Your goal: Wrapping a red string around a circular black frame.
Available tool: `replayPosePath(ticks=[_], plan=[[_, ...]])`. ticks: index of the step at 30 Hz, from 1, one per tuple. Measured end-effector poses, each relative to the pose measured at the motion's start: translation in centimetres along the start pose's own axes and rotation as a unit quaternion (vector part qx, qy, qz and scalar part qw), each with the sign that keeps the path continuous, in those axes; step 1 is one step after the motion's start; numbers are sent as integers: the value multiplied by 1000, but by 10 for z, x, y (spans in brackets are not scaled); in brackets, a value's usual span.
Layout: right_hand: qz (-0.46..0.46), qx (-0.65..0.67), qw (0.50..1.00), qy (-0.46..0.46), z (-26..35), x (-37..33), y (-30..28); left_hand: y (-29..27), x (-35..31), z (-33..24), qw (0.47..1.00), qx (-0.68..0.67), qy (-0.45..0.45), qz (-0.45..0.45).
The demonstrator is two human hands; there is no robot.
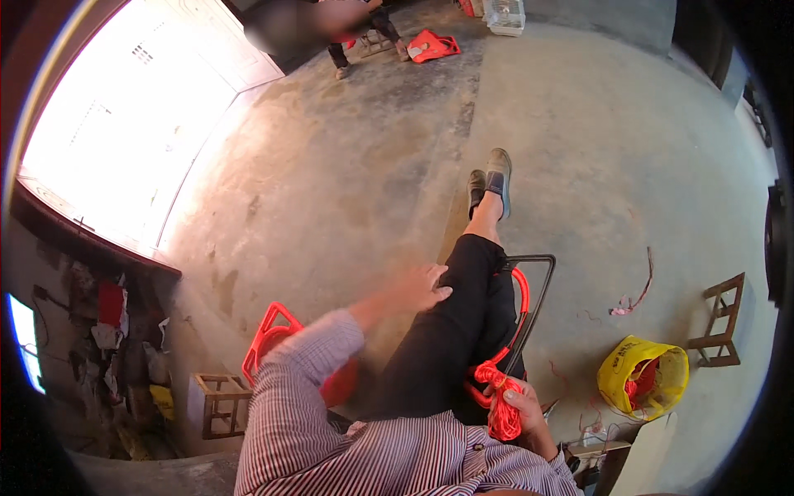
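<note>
My right hand [527, 408] is closed around a bundled hank of red cord [504, 413], close to my lap. Beside it, a black bent metal frame [542, 289] leans by my right leg, with a thick red strand [523, 302] curving along it. My left hand [423, 289] is over my black-trousered leg [438, 331], its fingers apart and holding nothing. Whether it touches the trousers is hard to see, as the hand is slightly blurred. My legs stretch forward, with the shoes [496, 174] close together on the floor.
A yellow bucket-shaped bag [616, 372] with red material inside stands at the right, near a small wooden frame [724, 322]. To my left are a red plastic object [265, 339] and a wooden stool [222, 405]. Another person [372, 33] sits far ahead near a red item [434, 45].
</note>
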State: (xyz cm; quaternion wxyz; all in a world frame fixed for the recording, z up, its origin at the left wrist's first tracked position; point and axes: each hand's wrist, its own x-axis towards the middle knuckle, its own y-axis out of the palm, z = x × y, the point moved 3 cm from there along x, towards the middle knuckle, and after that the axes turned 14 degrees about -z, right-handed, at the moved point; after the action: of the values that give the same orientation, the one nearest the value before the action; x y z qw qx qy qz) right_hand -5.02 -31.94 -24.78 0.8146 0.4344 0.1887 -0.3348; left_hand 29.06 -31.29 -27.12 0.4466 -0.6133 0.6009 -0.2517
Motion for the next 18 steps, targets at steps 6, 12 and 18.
replayPosePath(ticks=[6, 12, 18], plan=[[-17, 6, 1000, 11, 5, -2, 9, 46, -42, -41, 971, -80, -112, -197], [3, -7, 1000, 11, 4, 2, 6, 44, -38, -41, 966, -86, -99, -224], [-11, -26, 999, -17, 6, -1, 13, 48, -40, -40, 962, -89, -113, -232]])
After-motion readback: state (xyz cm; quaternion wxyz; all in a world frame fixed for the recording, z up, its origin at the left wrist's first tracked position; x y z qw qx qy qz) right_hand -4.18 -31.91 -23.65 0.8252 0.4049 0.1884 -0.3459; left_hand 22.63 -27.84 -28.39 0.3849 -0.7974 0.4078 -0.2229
